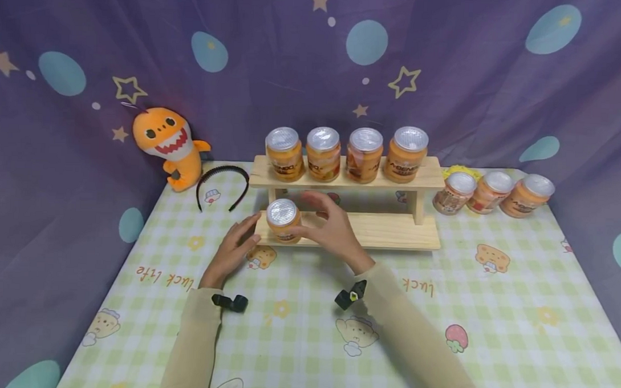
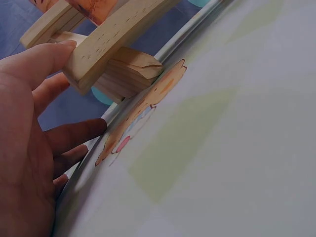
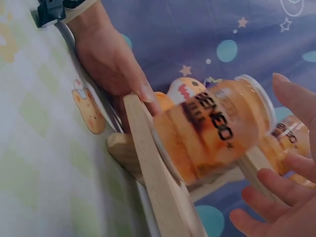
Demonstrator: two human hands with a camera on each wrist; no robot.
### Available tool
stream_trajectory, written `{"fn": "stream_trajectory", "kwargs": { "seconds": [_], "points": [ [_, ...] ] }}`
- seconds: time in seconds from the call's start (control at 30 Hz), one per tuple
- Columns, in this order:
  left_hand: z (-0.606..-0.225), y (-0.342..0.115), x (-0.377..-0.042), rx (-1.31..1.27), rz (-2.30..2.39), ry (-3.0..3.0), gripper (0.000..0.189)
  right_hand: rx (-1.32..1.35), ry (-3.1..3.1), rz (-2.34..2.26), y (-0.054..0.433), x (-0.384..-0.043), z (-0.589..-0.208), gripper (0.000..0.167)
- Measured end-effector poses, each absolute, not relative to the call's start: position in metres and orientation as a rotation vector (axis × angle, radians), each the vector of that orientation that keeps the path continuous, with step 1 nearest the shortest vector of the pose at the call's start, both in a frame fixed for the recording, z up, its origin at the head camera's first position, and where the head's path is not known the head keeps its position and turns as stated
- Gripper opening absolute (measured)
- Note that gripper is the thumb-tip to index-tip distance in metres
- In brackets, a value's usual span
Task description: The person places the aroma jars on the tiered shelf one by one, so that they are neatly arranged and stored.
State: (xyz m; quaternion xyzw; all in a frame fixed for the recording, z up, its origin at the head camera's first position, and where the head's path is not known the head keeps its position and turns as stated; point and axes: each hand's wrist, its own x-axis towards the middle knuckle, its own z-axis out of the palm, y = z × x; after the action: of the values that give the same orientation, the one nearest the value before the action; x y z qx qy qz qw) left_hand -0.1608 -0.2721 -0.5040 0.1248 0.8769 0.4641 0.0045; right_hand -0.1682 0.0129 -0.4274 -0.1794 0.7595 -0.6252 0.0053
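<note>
currently, a jar with a silver lid [image 1: 282, 223] stands upright at the left end of the lower shelf [image 1: 391, 231] of a wooden stand. right hand [image 1: 335, 226]: beside the jar, fingers spread apart, not clamped on anything; thumb overlaps the jar's side in the head view, contact cannot be told. left hand [image 1: 231, 248]: at the shelf's left end, digits apart, thumb tip against the wood in the left wrist view. upper shelf [image 1: 336, 186]: four similar jars [image 1: 324, 157] in a row. right of stand, on the bench [image 1: 305, 348]: three more jars [image 1: 489, 194], side by side, a yellow object [image 1: 462, 171] partly hidden behind. left of stand: black headband [image 1: 221, 169], then orange plush shark [image 1: 175, 149]. green check cloth covers the bench; purple curtain [image 1: 273, 73] behind.
</note>
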Motion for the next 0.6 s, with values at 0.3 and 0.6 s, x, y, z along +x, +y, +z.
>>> {"fn": "stream_trajectory", "kwargs": {
  "seconds": [0.3,0.6],
  "points": [
    [-0.466,-0.256,-0.146,0.391,1.458,2.721,0.053,-0.575,2.349,-2.054,0.047,-0.162,-0.422,0.073],
    [-0.466,-0.256,-0.146,0.383,1.456,2.719,0.054,-0.570,2.398,-2.122,0.087,-0.152,-0.421,0.072]
  ]
}}
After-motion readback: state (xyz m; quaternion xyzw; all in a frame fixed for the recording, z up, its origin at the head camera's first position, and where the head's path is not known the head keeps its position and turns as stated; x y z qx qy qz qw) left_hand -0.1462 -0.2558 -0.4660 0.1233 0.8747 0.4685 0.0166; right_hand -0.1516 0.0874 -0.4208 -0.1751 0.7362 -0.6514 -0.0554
